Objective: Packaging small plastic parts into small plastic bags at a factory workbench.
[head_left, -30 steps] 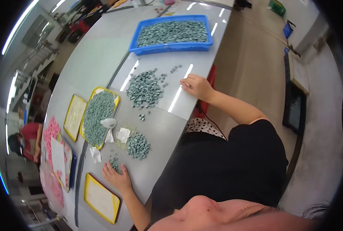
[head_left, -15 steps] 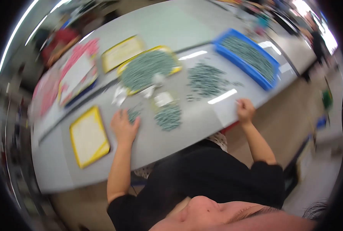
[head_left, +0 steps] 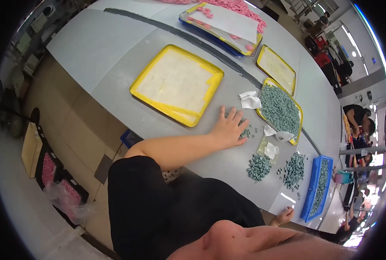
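1. Left hand [head_left: 228,131]: palm down, fingers and thumb spread wide, laid over the small heap [head_left: 247,133] of green pieces. Nothing is seen pinched in it; whether a piece lies under the palm cannot be told.
2. Right hand [head_left: 284,215]: at the table's near edge, beside the blue bin [head_left: 310,190], fingers curled. How tightly they close, and on what, cannot be told.
3. Position of the pieces: the small heap shows between and just beyond the left fingers; the middle heap [head_left: 258,167] and the far heap [head_left: 294,171] lie loose between the two hands. More pieces fill the green-loaded tray [head_left: 300,125] and the bin.
4. Extent of work: judged to be partway. Three heaps lie loose on the table, and the large yellow-rimmed tray [head_left: 175,84] bears no pieces. Which heaps are finished with cannot be told.
5. Orientation: single pieces are too small for a long axis to be read, and they seem to point every way. The loaded tray's long axis slants from upper left to lower right; the bin's runs steeply, its lower end leaning left, toward the right hand.
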A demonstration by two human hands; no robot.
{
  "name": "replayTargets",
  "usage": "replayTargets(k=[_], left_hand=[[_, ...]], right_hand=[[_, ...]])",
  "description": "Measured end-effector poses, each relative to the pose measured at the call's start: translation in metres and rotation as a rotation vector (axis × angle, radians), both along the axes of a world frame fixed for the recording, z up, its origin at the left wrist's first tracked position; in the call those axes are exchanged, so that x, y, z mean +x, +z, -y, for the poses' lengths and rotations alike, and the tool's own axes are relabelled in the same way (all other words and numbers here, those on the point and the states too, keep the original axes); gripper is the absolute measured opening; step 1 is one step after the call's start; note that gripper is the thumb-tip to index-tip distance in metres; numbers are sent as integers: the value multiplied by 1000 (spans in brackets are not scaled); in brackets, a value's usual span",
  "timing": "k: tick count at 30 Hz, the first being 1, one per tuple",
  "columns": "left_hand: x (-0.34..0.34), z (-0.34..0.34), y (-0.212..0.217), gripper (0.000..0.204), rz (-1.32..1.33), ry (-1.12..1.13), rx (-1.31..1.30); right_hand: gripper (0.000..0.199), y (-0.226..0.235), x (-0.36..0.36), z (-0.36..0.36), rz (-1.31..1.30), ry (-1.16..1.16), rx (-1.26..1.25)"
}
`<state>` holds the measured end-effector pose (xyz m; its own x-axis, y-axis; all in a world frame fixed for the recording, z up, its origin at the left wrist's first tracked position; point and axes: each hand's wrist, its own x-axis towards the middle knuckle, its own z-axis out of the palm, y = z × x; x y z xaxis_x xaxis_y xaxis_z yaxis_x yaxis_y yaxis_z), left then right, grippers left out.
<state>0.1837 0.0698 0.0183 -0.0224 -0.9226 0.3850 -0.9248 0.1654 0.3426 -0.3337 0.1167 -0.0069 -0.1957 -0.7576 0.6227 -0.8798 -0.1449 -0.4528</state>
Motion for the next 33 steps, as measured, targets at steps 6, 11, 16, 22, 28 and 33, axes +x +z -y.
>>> replayTargets(k=[6, 11, 16, 22, 28, 33], left_hand=[[8, -9, -10, 60, 16, -26, -26], [20, -30, -10, 63, -31, 53, -7], [30, -81, 31, 72, 186, 32, 306], [-7, -134, 35, 78, 101, 300, 159], [-15, -131, 16, 82, 1, 341, 164], [-28, -117, 19, 85, -54, 366, 250]], right_hand=[[22, -17, -7, -9, -6, 8, -14], [25, -18, 0, -14, 16, 144, -35], [29, -42, -18, -31, -40, -4, 63], [29, -50, -10, -12, -119, 24, 50], [28, -43, -57, -36, -185, 35, 52], [27, -38, -28, -30, -158, 55, 41]])
